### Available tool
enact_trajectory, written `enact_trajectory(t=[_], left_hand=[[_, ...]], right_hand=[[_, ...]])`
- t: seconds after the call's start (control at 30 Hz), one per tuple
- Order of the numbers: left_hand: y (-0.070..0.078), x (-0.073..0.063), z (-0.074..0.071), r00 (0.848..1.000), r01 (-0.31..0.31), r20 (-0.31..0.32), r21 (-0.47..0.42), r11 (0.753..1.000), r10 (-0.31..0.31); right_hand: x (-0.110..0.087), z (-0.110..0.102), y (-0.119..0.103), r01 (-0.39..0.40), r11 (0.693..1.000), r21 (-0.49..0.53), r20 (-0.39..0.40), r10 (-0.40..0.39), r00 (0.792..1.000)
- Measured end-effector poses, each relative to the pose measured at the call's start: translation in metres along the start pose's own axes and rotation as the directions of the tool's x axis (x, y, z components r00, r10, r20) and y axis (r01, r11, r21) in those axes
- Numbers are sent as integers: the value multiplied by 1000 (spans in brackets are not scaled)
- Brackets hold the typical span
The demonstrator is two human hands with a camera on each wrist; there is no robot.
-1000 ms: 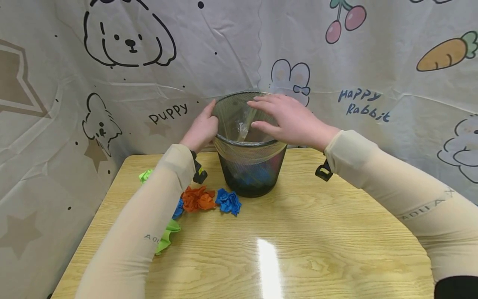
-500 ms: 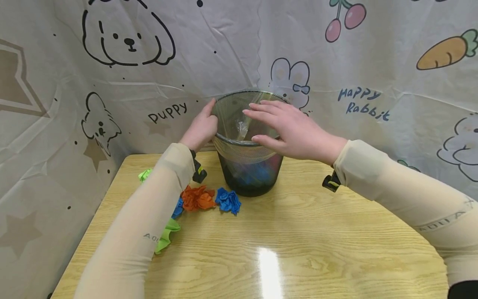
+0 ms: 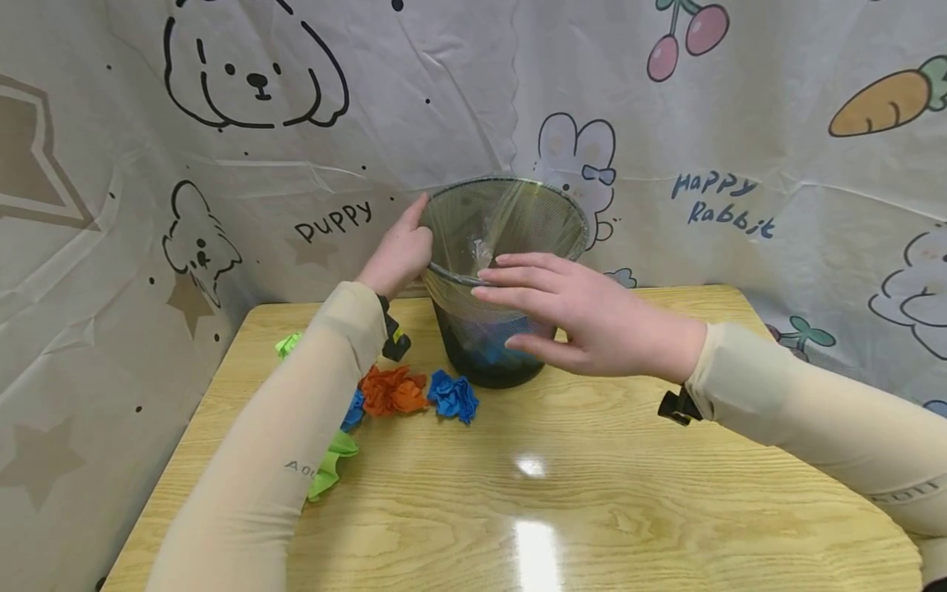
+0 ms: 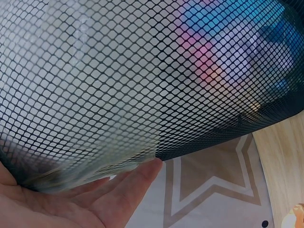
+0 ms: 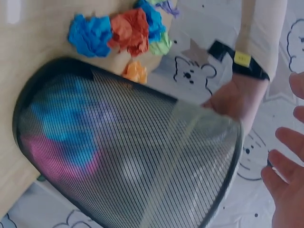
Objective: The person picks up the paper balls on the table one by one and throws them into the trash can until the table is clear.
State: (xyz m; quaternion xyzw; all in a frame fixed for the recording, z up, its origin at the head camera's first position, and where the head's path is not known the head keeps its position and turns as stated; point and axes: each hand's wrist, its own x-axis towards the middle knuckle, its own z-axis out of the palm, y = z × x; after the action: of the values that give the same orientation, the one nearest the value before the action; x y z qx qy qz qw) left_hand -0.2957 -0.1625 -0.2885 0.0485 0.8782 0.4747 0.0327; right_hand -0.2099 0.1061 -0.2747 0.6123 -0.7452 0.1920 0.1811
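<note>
A black mesh wastebasket (image 3: 482,362) stands at the back of the table, its rim lined with a thin yellowish plastic bag (image 3: 455,292). My left hand (image 3: 399,255) holds the rim at its left side; in the left wrist view its fingers (image 4: 128,190) lie along the outside of the mesh, over the bag's folded edge. In front of the basket's right side my right hand (image 3: 577,316) hovers with fingers spread and nothing in them. Blue and pink crumpled paper (image 5: 66,109) shows through the mesh at the bottom of the basket.
Left of the basket lie crumpled paper balls: orange-red (image 3: 392,390), blue (image 3: 453,396) and green (image 3: 333,469), some partly hidden by my left sleeve (image 3: 259,460). A printed curtain (image 3: 444,107) hangs right behind the wooden table (image 3: 629,493).
My right hand has moved from over the basket's mouth down and toward me, to the front of its right side. The left hand has stayed at the rim.
</note>
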Motion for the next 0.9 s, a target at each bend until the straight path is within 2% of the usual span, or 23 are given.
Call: enact_trajectory(t=[0.2,0.37,0.47,0.67,0.9], left_hand=[[1,-1,-1,1000,1,-3,-2,1000,-1],[2,-1,0,1000,6,-8,10,1000,-6],[2,-1,0,1000,8,-2,4,1000,-8],[0,-2,-1,1000,1,13,-21,1000,-1],[1,-1,0,1000,6,9,-23,1000,-6]], right_hand=[[-14,13,-14,39,999,38,99,-43,994],[-27,27,-23,18,999,38,200,-25,979],[-34,40,-26,-23,999,36,274,12,962],[-46,73,-26,-110,993,50,408,80,909],[-52,114,-20,-179,983,45,496,134,858]])
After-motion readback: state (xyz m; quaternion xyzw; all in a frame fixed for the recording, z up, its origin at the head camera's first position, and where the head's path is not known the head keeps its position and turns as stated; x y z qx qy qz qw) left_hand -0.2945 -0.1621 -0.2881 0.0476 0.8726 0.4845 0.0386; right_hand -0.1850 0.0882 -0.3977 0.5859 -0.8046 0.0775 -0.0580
